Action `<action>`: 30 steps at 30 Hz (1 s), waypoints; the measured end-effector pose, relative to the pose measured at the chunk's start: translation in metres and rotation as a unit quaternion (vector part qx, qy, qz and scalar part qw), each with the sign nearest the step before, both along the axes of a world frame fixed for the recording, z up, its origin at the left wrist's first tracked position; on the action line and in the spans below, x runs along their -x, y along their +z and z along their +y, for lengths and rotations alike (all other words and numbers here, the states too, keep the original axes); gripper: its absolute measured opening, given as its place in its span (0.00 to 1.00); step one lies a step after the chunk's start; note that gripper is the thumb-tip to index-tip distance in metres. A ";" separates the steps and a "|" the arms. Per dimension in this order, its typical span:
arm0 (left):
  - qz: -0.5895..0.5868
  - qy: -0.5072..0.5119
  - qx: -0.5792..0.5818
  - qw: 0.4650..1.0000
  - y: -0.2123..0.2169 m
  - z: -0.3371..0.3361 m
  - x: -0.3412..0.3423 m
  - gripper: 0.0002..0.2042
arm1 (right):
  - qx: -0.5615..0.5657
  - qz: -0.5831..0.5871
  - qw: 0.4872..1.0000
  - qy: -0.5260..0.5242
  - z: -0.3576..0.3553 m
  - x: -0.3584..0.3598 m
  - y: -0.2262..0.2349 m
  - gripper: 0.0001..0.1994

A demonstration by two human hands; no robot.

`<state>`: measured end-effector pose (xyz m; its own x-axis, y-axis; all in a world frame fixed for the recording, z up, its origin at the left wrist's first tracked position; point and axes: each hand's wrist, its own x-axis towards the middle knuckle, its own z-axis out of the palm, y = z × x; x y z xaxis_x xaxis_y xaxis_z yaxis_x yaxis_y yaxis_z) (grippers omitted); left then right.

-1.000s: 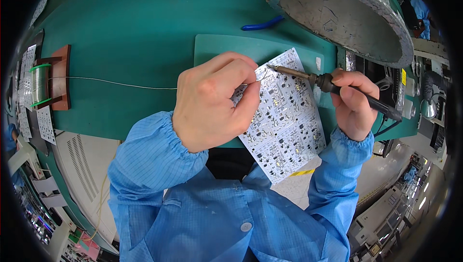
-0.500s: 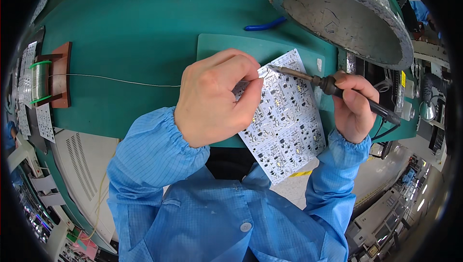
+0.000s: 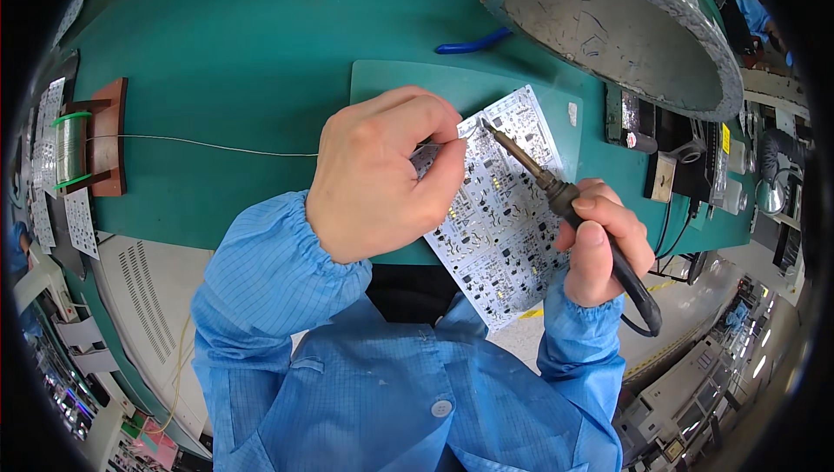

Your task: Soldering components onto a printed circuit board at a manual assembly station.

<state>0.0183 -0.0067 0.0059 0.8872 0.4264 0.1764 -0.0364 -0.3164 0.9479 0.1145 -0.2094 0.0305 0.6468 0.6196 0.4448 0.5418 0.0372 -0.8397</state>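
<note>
My left hand (image 3: 382,176) pinches thin solder wire (image 3: 208,147) between thumb and forefinger, just above the upper left of a white circuit board (image 3: 512,242). The wire trails left to a spool (image 3: 72,149) with green rims on a brown stand. In my right hand (image 3: 599,242) is a soldering iron (image 3: 559,196), slanting up and left. Its tip is at the board's upper edge, close to the left fingertips; whether it touches a joint is too small to tell. The board lies tilted on a green mat (image 3: 382,76), its near corner overhanging the table edge.
A large grey metal hood (image 3: 621,37) overhangs the back right. Partly beneath it lies a tool with blue handles (image 3: 473,44). Small equipment and cables stand along the right side. More white boards (image 3: 81,222) are at the far left. The green table (image 3: 217,46) ends before my body.
My right hand has moved left and nearer to my body, so the iron slopes more steeply. Its tip stays near the board's upper edge. My left hand has shifted slightly left.
</note>
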 end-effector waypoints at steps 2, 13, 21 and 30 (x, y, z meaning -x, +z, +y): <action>0.013 -0.021 0.004 1.000 0.002 0.001 0.000 0.02 | 0.003 0.010 1.000 0.008 0.000 0.000 0.000 0.11; 0.014 0.008 -0.038 0.999 0.002 0.002 -0.003 0.01 | 0.010 -0.062 0.998 0.000 0.002 0.007 -0.005 0.10; 0.013 0.006 -0.046 0.999 0.008 0.002 -0.003 0.02 | -0.014 -0.070 0.997 -0.001 0.004 0.008 -0.006 0.10; 0.086 -0.045 -0.127 0.987 0.018 0.019 -0.007 0.06 | 0.120 -0.153 0.979 -0.055 -0.037 0.023 -0.001 0.18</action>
<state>0.0252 0.0126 0.0235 0.9458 0.3050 0.1114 0.0783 -0.5472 0.8333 0.0912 -0.2466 0.0300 0.5746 0.6643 0.4780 0.7587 -0.2134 -0.6155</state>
